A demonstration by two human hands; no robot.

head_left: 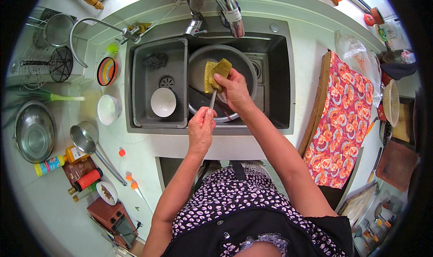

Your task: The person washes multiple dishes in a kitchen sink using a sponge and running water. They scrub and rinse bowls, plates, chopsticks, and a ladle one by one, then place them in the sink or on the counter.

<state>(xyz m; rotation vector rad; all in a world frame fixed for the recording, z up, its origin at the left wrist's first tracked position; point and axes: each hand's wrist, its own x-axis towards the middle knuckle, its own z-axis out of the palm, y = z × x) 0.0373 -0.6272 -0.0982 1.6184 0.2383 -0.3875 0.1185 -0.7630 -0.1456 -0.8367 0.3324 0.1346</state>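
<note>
My left hand (202, 126) grips the handle of a metal utensil (213, 99) over the front edge of the sink. Around its far end my right hand (235, 89) holds a folded yellow-green scouring cloth (216, 72), which hides that end. Both hands are above a large metal basin (250, 62) in the sink's right bowl; part of a dark item and reddish sticks show in it, partly covered by my hands. In the left bowl (142, 84) a white bowl (163, 102) lies near the drain, with a dark steel-wool scourer (155, 60) behind it.
A chrome faucet (233, 18) reaches over the basin. Left of the sink are a white bowl (107, 110), an orange striped bowl (107, 71), a ladle (84, 137) and bottles. A red floral cloth (345, 121) covers a wooden-edged object at right.
</note>
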